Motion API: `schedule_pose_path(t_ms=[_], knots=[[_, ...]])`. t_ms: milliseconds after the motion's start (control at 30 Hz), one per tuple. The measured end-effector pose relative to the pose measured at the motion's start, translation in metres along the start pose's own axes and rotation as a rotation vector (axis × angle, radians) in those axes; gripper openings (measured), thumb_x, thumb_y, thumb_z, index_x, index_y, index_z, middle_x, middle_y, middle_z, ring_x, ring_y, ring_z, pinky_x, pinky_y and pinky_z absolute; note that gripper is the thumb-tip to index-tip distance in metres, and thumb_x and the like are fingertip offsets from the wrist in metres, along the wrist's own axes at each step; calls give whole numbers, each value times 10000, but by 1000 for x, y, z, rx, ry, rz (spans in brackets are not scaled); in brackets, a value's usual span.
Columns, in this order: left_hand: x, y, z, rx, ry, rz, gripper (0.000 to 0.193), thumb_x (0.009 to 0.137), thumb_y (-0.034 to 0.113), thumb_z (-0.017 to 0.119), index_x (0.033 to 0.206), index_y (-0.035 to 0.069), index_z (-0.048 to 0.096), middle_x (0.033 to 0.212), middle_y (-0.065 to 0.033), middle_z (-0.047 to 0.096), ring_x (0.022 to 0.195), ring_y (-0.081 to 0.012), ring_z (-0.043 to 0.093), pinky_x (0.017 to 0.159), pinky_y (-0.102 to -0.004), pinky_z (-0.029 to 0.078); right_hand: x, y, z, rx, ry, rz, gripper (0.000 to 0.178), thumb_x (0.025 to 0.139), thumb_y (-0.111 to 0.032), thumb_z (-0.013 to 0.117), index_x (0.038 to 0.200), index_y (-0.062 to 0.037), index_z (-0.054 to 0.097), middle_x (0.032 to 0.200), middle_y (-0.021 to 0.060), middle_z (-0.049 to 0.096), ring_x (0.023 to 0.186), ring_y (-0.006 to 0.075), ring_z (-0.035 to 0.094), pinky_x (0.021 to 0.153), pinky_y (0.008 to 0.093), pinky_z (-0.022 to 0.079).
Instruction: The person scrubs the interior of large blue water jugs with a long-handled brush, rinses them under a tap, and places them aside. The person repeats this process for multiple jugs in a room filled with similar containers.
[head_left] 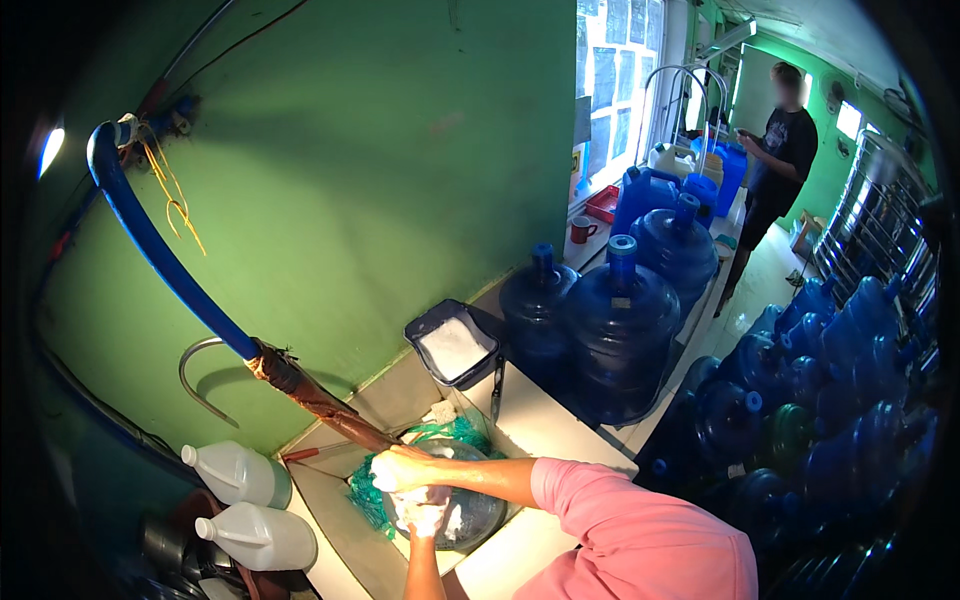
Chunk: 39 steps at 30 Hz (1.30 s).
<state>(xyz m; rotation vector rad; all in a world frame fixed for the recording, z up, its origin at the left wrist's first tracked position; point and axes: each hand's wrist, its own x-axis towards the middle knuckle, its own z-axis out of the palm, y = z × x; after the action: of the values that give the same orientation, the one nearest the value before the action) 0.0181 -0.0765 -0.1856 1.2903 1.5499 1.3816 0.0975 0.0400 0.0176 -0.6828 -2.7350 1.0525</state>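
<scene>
My right hand (402, 469), reaching across from the pink sleeve, is closed and covered in white suds. What it grips is hidden by the foam. Just below it is my left hand (422, 512), also soapy, against the near-left side of a large clear bluish water jug (481, 515); the suds hide its fingers. The jug sits in a pale tiled basin (372, 556), with foam on its surface. Green netting (368, 500) is bunched around the jug's left and far sides.
A blue hose with a brown-wrapped end (330, 408) slants down toward my hands. A dark tub of white powder (455, 345) and a black-handled tool (497, 388) lie beyond the basin. White jugs (262, 535) stand left; blue water jugs (620, 320) right. A person (785, 150) stands farther back.
</scene>
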Motion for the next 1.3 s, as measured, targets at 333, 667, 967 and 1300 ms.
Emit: schedule_pose_path(t_ms=[333,667,967,1300], knots=[[-12,74,28,408,389,38,484,785,303,688,1159,6,616,1142,-200,637,1056,-373,606,922,-465,479,-98,40,41,-56,599,-320,476,792,-302,668,1193,-52,622,1200,192,579,1175,416,516,1025,515,416],[35,114,-15,232,-114,276,450,681,138,864,1072,29,668,937,-74,686,830,-214,636,817,-349,526,-56,61,-4,214,367,-34,341,804,-360,679,996,-78,688,1022,192,649,998,354,605,845,465,489],[13,102,20,-100,235,126,427,684,90,877,1022,37,621,858,-35,669,792,-144,650,753,-302,543,-56,115,57,-243,366,-59,555,840,-276,627,1371,-155,525,1426,207,452,1384,394,359,1114,543,312],[39,133,-9,-192,12,126,393,663,133,879,950,-6,648,835,-49,654,764,-174,618,723,-354,519,-105,70,61,-249,332,-12,690,776,-154,584,1423,14,415,1436,248,455,1369,420,384,1187,535,227]])
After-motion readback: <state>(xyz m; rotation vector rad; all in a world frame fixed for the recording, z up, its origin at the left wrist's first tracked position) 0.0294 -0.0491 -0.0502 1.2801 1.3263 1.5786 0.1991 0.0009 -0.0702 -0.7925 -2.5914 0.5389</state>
